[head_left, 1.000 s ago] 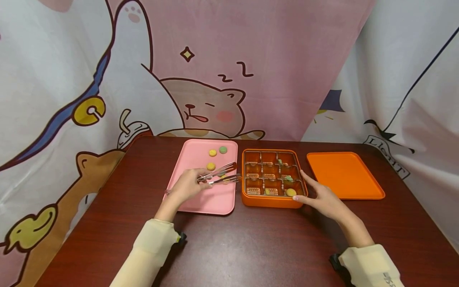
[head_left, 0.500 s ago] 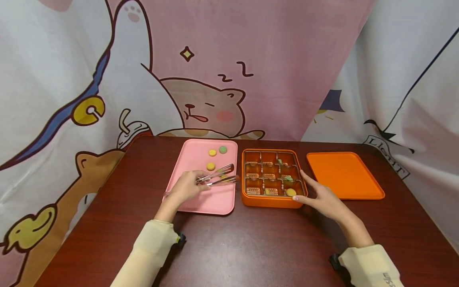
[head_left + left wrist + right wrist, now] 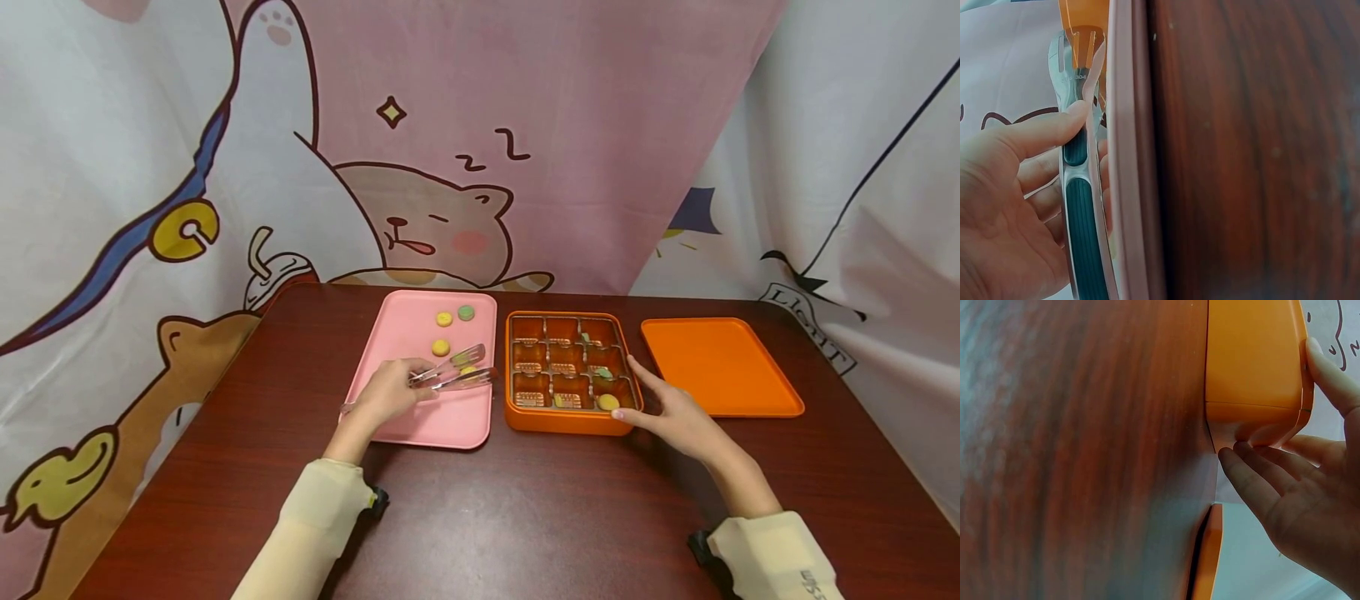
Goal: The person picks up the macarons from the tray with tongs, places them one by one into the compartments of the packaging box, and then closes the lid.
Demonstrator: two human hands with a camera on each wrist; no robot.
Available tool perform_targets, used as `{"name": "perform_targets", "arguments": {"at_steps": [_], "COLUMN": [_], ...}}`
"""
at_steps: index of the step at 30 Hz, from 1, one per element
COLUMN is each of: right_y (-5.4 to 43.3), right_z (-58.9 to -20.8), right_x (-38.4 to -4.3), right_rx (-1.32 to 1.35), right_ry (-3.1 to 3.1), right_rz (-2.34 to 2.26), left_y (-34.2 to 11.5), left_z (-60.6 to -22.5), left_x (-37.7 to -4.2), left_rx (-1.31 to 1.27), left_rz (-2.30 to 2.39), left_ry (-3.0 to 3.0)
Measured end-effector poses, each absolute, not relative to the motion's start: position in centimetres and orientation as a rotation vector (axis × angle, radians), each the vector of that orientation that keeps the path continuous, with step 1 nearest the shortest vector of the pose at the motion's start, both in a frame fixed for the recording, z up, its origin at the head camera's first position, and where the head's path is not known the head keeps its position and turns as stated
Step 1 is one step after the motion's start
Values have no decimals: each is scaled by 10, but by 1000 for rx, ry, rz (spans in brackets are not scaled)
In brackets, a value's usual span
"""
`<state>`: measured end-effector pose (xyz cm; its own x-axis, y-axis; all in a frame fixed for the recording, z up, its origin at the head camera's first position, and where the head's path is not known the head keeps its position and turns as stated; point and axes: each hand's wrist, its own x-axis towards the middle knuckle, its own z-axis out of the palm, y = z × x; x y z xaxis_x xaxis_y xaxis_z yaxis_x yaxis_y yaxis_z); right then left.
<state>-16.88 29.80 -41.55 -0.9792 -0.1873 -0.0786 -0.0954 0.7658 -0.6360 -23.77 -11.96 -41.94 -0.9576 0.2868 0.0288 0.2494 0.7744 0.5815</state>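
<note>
My left hand [image 3: 390, 390] grips metal serving tongs [image 3: 1085, 231] with dark green handle inlays, low over the pink tray [image 3: 397, 333]. The slotted tong tips stand apart around a yellow macaron [image 3: 467, 372], and a green one shows partly behind the far tip. Thumb and fingers sit on opposite sides of the tongs in the left wrist view. My right hand [image 3: 675, 417] rests on the orange box [image 3: 570, 423], its thumb at the front right corner and its fingers [image 3: 1254, 481] against the right wall. A yellow macaron [image 3: 608, 402] lies in the front right compartment.
Two yellow macarons and a green macaron [image 3: 466, 312] lie farther back on the pink tray. A clear divided insert fills the box, with a green piece [image 3: 602, 372] in its middle right compartment. An orange lid [image 3: 720, 367] lies right of the box on the dark table [image 3: 465, 517].
The tongs have shifted slightly left and toward me, their tips now lower around the yellow macaron. My right hand and the box have stayed put.
</note>
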Motion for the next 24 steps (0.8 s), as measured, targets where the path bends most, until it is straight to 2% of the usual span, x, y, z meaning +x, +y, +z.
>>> {"name": "perform_targets", "arguments": {"at_steps": [24], "right_y": [298], "right_z": [-416], "right_x": [-169], "right_rx": [-226], "right_ry": [2813], "right_rz": [-1008], "left_y": [-121], "left_z": [-424], "left_x": [-238], "left_rx": [409], "left_rz": [912], "left_ry": [2887]}}
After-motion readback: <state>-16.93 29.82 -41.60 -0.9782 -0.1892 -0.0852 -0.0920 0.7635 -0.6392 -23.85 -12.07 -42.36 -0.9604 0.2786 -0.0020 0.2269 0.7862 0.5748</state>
